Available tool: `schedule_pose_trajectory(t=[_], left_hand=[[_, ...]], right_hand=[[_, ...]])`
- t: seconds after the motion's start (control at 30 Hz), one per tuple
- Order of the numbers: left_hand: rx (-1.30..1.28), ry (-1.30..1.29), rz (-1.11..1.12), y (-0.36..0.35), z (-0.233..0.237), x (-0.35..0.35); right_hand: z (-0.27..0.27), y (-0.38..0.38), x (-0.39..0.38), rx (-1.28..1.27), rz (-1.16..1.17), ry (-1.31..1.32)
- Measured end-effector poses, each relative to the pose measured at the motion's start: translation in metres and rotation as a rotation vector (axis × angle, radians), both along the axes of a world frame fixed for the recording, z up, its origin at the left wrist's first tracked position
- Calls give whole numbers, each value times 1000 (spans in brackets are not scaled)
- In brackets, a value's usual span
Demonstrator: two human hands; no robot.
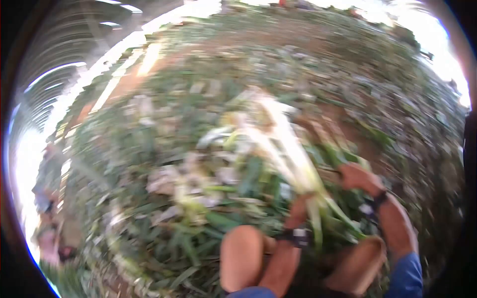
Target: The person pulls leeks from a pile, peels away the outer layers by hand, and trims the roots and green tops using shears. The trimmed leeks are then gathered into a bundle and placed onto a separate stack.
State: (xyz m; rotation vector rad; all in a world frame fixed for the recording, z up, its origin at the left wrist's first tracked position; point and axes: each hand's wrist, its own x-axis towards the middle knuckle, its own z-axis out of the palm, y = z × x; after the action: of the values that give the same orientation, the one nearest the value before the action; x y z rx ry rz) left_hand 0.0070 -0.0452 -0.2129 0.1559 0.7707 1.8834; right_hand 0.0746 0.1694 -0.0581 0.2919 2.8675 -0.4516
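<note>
Motion blurs the whole view. Two long white leeks point(293, 141) slant across the middle, their root ends up and left, their green leaves running down to the right. My left hand point(300, 204) is closed around them near the start of the leaves. To the right, my right hand point(358, 179) has its fingers curled, close to the leeks but apart from the white stalks. A brownish shape shows at its fingers, too smeared to name. Behind that hand lie more leeks point(330, 134), with pale ends and green leaves.
Cut green leaves and pale scraps point(194, 184) cover the ground all around. My bent knees point(242, 258) frame the near edge. Another person point(49, 243) is at the far left. Brown soil point(218, 34) shows farther back, under a ribbed roof point(64, 54).
</note>
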Motion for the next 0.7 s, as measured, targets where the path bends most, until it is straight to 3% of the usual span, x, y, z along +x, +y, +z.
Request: schedule_pose_trajectory(t=[0.03,0.1,0.13,0.17,0.27,0.3,0.37,0.43,0.5,0.57,0.63,0.7], left_hand=[[-30,43,52,-11,6,-5],[-39,90,179,-23,19,-5],[-27,115,226,-25,27,-9],[1,139,265,-27,40,-10],[132,188,390,-40,91,-27],[190,207,426,-44,114,-34],[370,226,474,-68,161,-52],[528,278,538,-98,212,-57],[624,237,500,-133,274,-46],[633,254,487,-148,297,-39],[609,276,491,-155,302,-32],[572,282,492,-153,297,-29]], right_hand=[[-27,12,3,41,43,45],[0,-13,9,-41,11,-28],[0,-10,10,34,-48,-70],[-15,9,22,-18,-115,95],[12,0,40,162,-272,217],[17,-14,30,65,-295,329],[33,-81,-13,-431,-275,588],[60,-171,-72,-1218,-144,761],[89,-255,-135,-2054,169,771],[120,-306,-179,-2744,559,557],[147,-322,-204,-3001,903,369],[167,-330,-218,-3084,1122,255]])
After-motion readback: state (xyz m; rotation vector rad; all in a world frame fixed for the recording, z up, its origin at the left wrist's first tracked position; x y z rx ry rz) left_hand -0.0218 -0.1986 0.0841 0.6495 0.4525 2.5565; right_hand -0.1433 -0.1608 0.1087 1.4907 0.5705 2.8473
